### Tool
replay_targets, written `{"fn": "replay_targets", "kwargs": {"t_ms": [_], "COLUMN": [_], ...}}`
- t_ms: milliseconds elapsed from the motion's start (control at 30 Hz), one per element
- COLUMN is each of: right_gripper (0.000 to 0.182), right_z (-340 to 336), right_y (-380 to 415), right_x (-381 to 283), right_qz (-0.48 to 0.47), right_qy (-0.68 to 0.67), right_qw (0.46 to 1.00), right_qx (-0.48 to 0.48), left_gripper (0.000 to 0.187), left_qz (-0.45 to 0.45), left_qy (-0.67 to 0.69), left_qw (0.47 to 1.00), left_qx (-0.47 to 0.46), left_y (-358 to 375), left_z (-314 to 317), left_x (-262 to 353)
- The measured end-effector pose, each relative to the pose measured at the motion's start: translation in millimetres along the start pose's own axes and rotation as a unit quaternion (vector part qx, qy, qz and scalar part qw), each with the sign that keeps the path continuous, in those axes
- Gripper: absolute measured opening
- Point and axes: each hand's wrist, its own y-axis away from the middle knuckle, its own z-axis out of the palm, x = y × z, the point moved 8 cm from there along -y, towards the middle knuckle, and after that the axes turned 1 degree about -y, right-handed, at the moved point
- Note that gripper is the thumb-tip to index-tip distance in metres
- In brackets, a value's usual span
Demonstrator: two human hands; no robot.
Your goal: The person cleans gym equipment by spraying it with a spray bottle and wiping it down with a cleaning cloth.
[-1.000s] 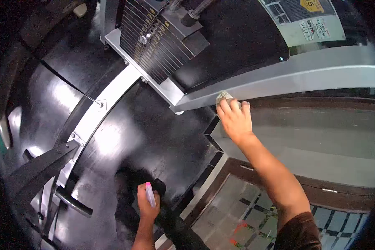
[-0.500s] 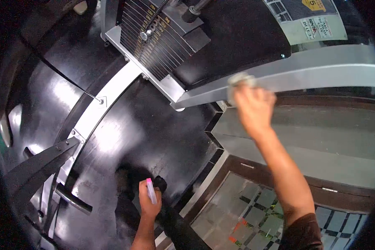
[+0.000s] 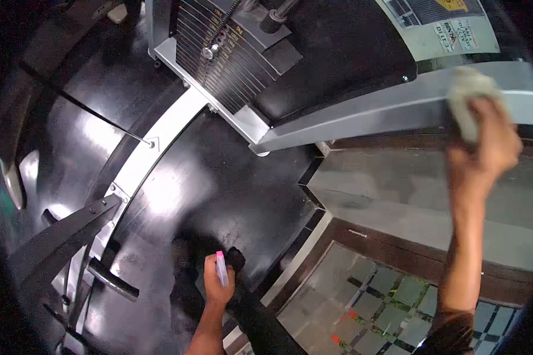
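Note:
My right hand (image 3: pixel 485 139) presses a pale, folded cloth (image 3: pixel 471 92) against the silver upright beam (image 3: pixel 391 112) of a gym machine, at the upper right of the head view. Motion blurs the hand slightly. Lower down, near my legs, my left hand (image 3: pixel 219 283) is wrapped around a small translucent bottle (image 3: pixel 221 272) with a pink top. Beyond the beam stands the machine's weight stack (image 3: pixel 219 53), marked with yellow numbers. A black panel (image 3: pixel 343 65) lies beside that stack.
A white curved base rail (image 3: pixel 151 142) runs across the black floor (image 3: pixel 243 165). On the left are a dark angled arm (image 3: pixel 65 236) and a black handle (image 3: pixel 114 280). To the right, a grey ledge (image 3: pixel 385 189) adjoins a patterned glass panel (image 3: pixel 391 307). A printed sign (image 3: pixel 456 35) hangs above the beam.
My right hand has slid the cloth along the beam toward the right, away from the weight stack. My left hand still grips the bottle in nearly the same place.

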Motion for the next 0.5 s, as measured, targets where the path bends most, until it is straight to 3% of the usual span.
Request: {"fn": "replay_targets", "kwargs": {"t_ms": [33, 100, 133, 167, 233, 267, 300, 367, 433, 500], "right_gripper": [0.059, 0.060, 0.060, 0.061, 0.064, 0.030, 0.025, 0.028, 0.032, 0.042], "right_z": [-21, -15, 7, 35, 109, 134, 155, 192, 216, 226], "right_y": [-2, 11, 22, 37, 73, 93, 109, 137, 169, 222], "right_x": [18, 32, 22, 1, -54, -84, -109, -142, -168, -186], "right_qz": [0.034, 0.079, 0.073, 0.067, 0.067, 0.006, -0.038, -0.058, -0.009, 0.098], "right_qy": [0.076, 0.048, 0.008, -0.032, 0.009, -0.039, -0.046, -0.064, -0.102, -0.130], "right_qw": [0.994, 0.988, 0.992, 0.995, 0.991, 0.993, 0.993, 0.976, 0.938, 0.893], "right_qx": [0.071, 0.126, 0.098, 0.070, -0.116, -0.111, -0.100, -0.201, -0.330, -0.420], "left_gripper": [0.031, 0.031, 0.031, 0.031, 0.031, 0.031, 0.031, 0.031, 0.030, 0.030], "left_qz": [-0.012, 0.017, 0.032, 0.041, 0.054, 0.045, 0.037, 0.012, -0.016, -0.001], "left_qy": [0.005, 0.011, 0.014, 0.004, -0.016, -0.014, -0.012, -0.006, 0.002, -0.004], "left_qw": [1.000, 1.000, 0.999, 0.999, 0.998, 0.999, 0.999, 0.999, 0.999, 0.999], "left_qx": [-0.005, -0.003, -0.002, -0.007, -0.020, -0.021, -0.025, -0.032, -0.031, -0.042], "left_y": [-2, -4, -6, -8, -8, -8, -7, -5, -6, -6], "left_z": [2, 6, 8, 10, 14, 15, 15, 15, 13, 8], "left_x": [1, 11, 16, 19, 21, 16, 11, 0, -9, -12]}}
